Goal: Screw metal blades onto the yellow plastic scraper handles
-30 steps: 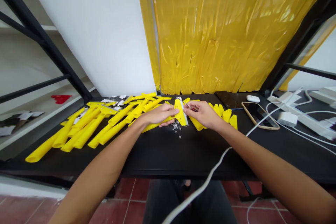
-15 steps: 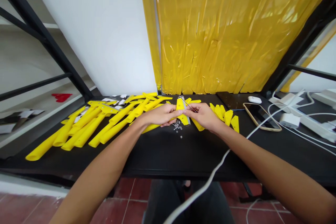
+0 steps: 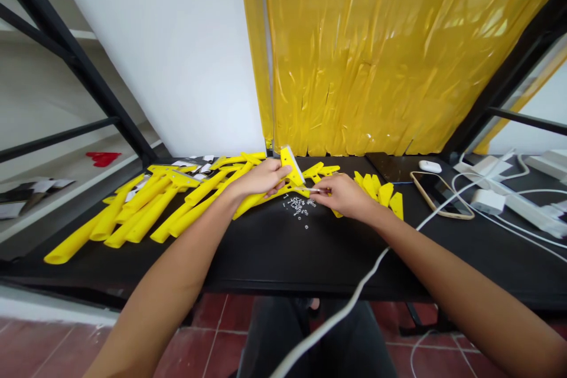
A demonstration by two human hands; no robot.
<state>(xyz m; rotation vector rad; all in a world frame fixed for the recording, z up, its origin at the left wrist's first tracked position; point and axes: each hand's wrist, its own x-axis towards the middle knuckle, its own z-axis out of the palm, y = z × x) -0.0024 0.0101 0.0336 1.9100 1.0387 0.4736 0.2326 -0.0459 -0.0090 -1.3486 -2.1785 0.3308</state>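
Note:
My left hand (image 3: 268, 178) is closed around a yellow scraper (image 3: 290, 164). The scraper's wide head, edged with a pale metal strip, tilts up past my thumb. My right hand (image 3: 340, 192) pinches a thin metal tool (image 3: 308, 189), whose tip points left, just below the scraper head. My fingers hide the tool's other end, so its exact kind is unclear. Under both hands a loose pile of small screws and nuts (image 3: 299, 205) lies on the black table (image 3: 283, 260). More yellow scraper pieces (image 3: 321, 171) lie just behind my right hand.
Several yellow handles (image 3: 146, 207) are spread on the left. Small yellow plates (image 3: 384, 195) lie right of my right hand. Further right are a phone (image 3: 440, 194), a white earbud case (image 3: 429, 166) and a power strip (image 3: 531, 204). A white cable (image 3: 372, 274) crosses in front.
My left hand has turned the scraper head up and left, away from my right hand. The tool has dropped from across the head to below it, uncovering more of the screw pile.

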